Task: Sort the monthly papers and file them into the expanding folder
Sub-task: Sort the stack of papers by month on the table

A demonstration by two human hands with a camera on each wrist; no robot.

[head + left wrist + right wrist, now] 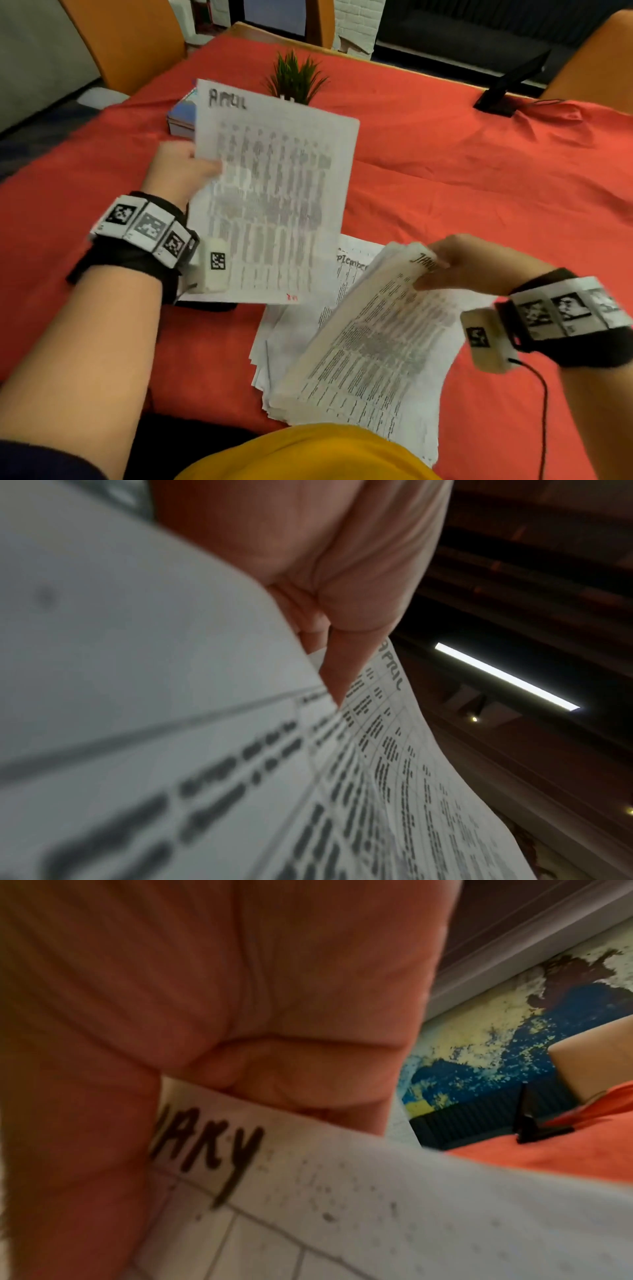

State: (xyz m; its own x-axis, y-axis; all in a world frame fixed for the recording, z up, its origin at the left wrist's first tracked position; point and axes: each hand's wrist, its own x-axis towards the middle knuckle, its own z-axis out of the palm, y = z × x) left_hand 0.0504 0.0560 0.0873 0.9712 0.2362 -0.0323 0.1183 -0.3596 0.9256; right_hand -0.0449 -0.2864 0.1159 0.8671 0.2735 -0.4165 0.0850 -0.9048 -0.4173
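While the left hand [178, 168] pinches the raised April sheet [274, 192], the right hand [476, 263] grips the January stack [370, 346].

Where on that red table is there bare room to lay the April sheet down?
Bare red cloth lies wide between the potted plant, the black stand and the right hand. Another patch lies left of the left hand. It is crowded near the person, where the paper pile spreads.

Black wrist straps [130, 253] with white coded tiles, cream camera boxes [486, 337], black cable [541, 411], mustard-yellow top [308, 452].
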